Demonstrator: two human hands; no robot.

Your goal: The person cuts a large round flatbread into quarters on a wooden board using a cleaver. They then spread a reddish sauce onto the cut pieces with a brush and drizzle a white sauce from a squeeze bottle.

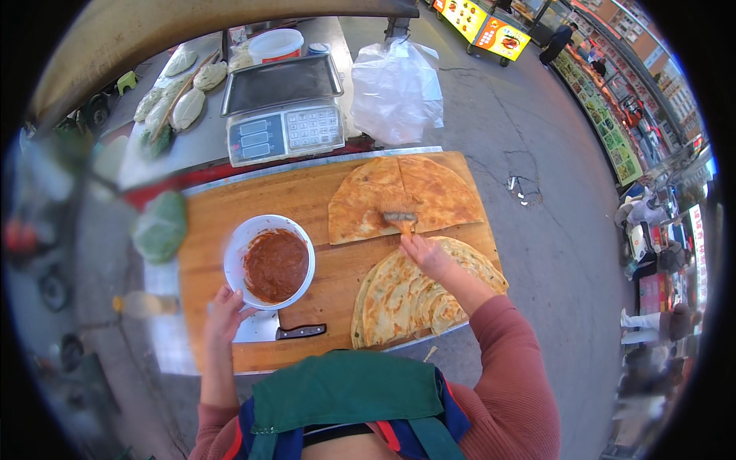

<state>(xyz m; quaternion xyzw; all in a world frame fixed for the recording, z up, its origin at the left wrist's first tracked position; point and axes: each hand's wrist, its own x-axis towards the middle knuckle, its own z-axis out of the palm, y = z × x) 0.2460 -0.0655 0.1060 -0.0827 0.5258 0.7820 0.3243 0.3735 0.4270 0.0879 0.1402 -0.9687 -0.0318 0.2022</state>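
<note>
My right hand (pixel 427 256) grips a wide wooden-handled brush (pixel 401 220). Its bristles rest on the far flatbread (pixel 368 195), a large browned piece with a cut line down it and a reddish film on top. Below it, partly under my right forearm, lies a folded or stacked layered flatbread (pixel 397 299) flecked with green. With my left hand (pixel 225 313) I hold the rim of a white plastic tub (pixel 231 253) of thick red-brown sauce (pixel 277 265). A cleaver (pixel 259 326) with a dark riveted handle lies just below the tub, its blade partly covered by it.
Everything stands on a wooden board (pixel 322 287). Beyond it are a digital scale (pixel 287 135) with a dark tray, a hanging bunch of plastic bags (pixel 397 92), a lidded tub (pixel 276 45) and bagged dough-like lumps (pixel 188 109). A green bagged item (pixel 161 227) sits at the board's left edge.
</note>
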